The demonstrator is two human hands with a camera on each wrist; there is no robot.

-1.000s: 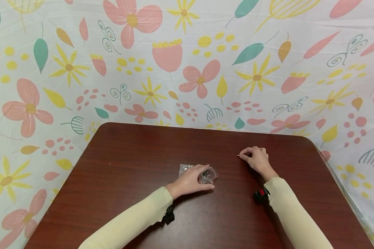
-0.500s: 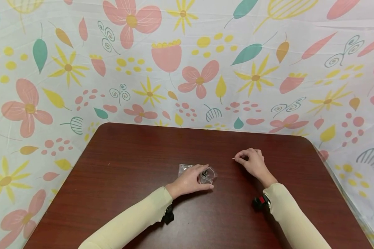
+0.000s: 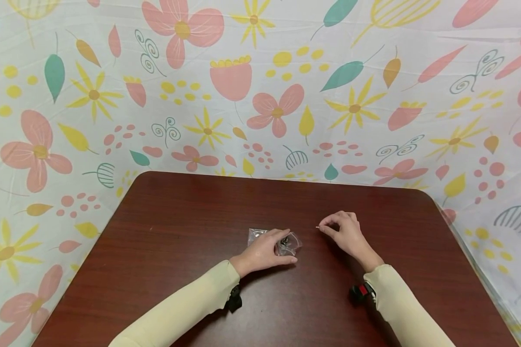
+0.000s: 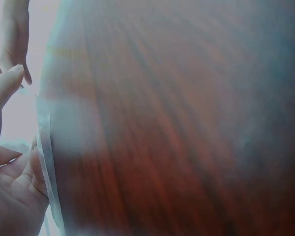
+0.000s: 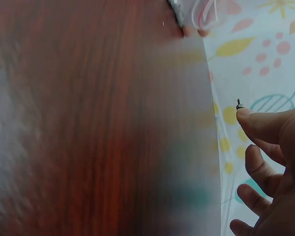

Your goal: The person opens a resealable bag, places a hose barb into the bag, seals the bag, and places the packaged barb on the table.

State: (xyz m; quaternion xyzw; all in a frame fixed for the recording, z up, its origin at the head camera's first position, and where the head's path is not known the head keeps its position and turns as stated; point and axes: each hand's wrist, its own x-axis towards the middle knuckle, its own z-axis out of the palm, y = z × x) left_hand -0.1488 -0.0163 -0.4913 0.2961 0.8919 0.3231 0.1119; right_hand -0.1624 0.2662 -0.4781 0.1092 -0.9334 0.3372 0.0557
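My left hand grips a clear plastic bag near the middle of the table, fingers on its far side and thumb on the near side. Small dark metal pieces show inside the bag's open end. To the right, my right hand pinches one tiny metal piece, screw-like in shape, between thumb and index finger, its end sticking out beyond the fingertips. In the right wrist view the other fingers are loosely bent. The left wrist view shows the bag's edge beside the left palm, with its contents hidden.
The brown wooden table has rounded far corners. Behind it hangs a white cloth with flower and leaf prints. A black wrist camera sits under the right wrist, and another black camera under the left.
My right hand has moved left and slightly nearer, bringing the pinched metal piece closer to the bag. The left hand and the bag have stayed in place.
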